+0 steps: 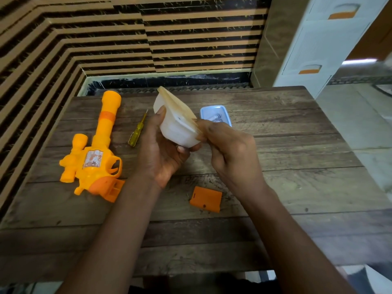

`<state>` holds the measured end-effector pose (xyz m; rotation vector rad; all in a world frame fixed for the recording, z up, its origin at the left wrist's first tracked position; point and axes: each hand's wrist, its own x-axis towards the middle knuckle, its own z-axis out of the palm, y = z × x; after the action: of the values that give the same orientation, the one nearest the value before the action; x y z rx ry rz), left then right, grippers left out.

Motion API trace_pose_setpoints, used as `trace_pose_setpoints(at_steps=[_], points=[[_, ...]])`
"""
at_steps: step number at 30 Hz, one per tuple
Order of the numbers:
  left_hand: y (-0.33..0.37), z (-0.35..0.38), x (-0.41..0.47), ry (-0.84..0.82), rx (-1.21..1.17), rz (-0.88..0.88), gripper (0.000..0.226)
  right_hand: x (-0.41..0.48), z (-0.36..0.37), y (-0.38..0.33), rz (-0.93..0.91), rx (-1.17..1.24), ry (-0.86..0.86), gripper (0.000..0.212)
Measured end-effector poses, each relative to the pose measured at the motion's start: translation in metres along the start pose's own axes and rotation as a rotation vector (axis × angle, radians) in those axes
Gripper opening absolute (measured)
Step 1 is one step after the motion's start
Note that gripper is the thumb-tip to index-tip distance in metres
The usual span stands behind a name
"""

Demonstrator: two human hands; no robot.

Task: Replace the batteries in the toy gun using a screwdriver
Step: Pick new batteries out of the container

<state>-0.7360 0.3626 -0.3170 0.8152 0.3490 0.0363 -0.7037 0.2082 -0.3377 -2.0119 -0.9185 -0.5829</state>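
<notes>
left hand fingers curled round white tub, held above desk. right hand fingers pinch its lid edge, lid tilted up. gun lies at desk left, screwdriver just beside its barrel. orange cover near front edge, blue tray behind tub.

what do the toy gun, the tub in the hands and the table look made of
Toy gun: moulded plastic, glossy yellow and orange, with smooth rounded shapes. Tub: thin whitish plastic, semi-matt, seemingly translucent; its tan lid is probably plastic too. Table: wood planks or wood-look laminate, dull and worn, with grain and plank lines.
</notes>
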Motion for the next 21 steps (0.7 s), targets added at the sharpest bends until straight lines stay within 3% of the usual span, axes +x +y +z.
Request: trace_pose_setpoints(at_steps=[5,9,16,21], points=[[0.002,-0.007,-0.003,0.044,0.009,-0.024,0.062,0.001,0.001,-0.002,-0.007,0.058,-0.081,0.035],[0.004,-0.012,-0.003,0.063,0.003,0.005,0.066,0.001,-0.001,-0.002,-0.052,0.089,-0.097,0.045],[0.004,-0.017,-0.001,0.052,0.055,0.015,0.067,0.006,-0.015,0.006,0.019,0.137,0.040,0.059],[0.000,-0.015,-0.003,0.052,0.109,-0.037,0.062,0.001,-0.022,0.015,0.090,0.081,0.143,0.050]])
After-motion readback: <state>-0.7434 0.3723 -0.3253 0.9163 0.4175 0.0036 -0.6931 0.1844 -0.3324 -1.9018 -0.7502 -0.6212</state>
